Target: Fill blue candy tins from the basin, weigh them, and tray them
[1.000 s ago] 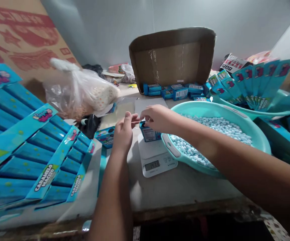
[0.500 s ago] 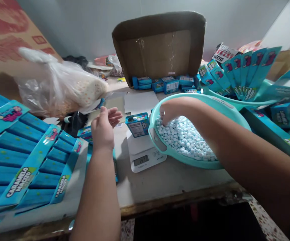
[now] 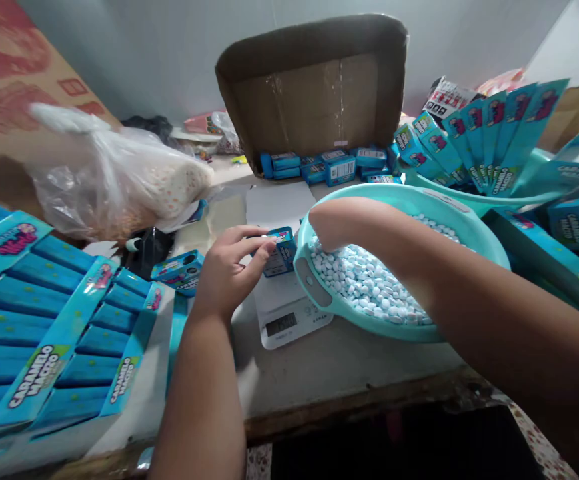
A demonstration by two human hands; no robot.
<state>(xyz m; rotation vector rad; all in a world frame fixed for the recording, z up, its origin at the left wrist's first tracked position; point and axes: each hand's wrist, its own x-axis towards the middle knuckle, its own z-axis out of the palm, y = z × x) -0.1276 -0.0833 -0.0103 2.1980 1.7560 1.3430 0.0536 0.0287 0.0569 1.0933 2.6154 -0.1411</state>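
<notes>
A small blue candy box [image 3: 283, 253] stands upright on a white kitchen scale [image 3: 297, 325]. My left hand [image 3: 234, 270] is closed at the box's left upper edge, thumb and fingers on it; a bit of white shows by the thumb tip. My right hand [image 3: 325, 230] dips over the near left inside of a turquoise basin [image 3: 489, 247], among small pale-blue candies [image 3: 369, 287]. The right fingers are hidden behind the hand and the candies. Another blue candy box [image 3: 182, 270] lies left of my left wrist.
At left stand display trays [image 3: 69, 360] packed with blue boxes. A knotted plastic bag [image 3: 144, 173] sits behind them. An upturned-sided cardboard carton [image 3: 314, 100] at the back holds several blue boxes. Folded display cartons [image 3: 494, 133] fan out at right. The table's front edge [image 3: 344, 407] is worn.
My left hand has moved right, from hovering open beside the scale to closing on the small box's edge. My right hand stays in the basin, slightly shifted.
</notes>
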